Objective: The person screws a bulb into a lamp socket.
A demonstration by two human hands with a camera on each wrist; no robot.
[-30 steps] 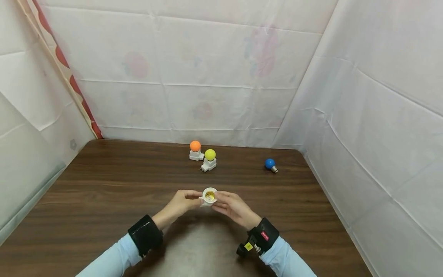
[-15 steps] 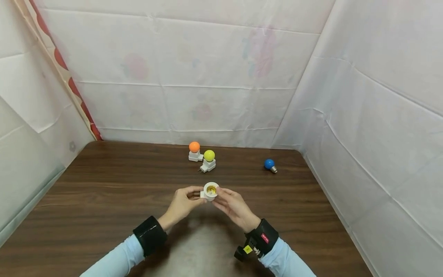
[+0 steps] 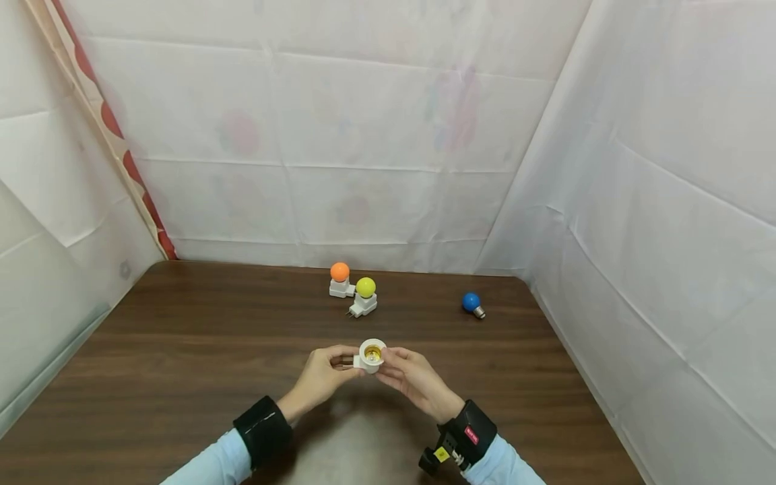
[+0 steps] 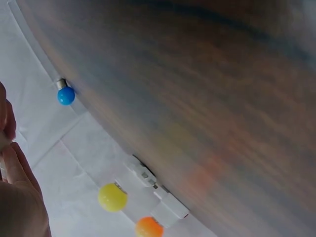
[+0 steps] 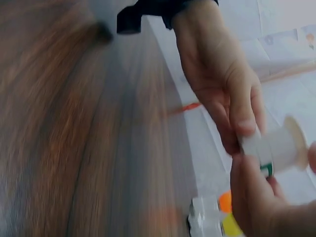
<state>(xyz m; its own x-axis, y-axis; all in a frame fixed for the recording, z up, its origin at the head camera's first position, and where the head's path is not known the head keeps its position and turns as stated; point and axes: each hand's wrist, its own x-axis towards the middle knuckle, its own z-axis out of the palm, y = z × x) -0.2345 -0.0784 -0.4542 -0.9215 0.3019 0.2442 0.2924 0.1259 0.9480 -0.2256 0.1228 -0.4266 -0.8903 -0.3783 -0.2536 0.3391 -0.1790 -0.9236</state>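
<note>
Both hands hold a white plug-in lamp socket (image 3: 371, 357) over the table, its mouth facing up toward the head camera with brass-coloured metal inside. My left hand (image 3: 322, 374) pinches the socket's left side between thumb and fingers. On the other side, my right hand (image 3: 419, 382) grips the round cup, thumb at the rim. From the right wrist view, the socket (image 5: 281, 148) lies sideways between the left hand (image 5: 219, 74) and the right hand (image 5: 261, 202), with a small green label showing. Only part of the left hand (image 4: 22, 202) enters the left wrist view.
Toward the back of the brown table (image 3: 212, 323) stand two white plug sockets, one with an orange bulb (image 3: 339, 272), the other with a yellow-green bulb (image 3: 366, 287). A loose blue bulb (image 3: 471, 302) lies at the back right. White cloth walls (image 3: 388, 135) enclose the table.
The socket has turned a little in the hands, its body now showing at the left of the cup. My left thumb has shifted under it. The head view has tilted up slightly.
</note>
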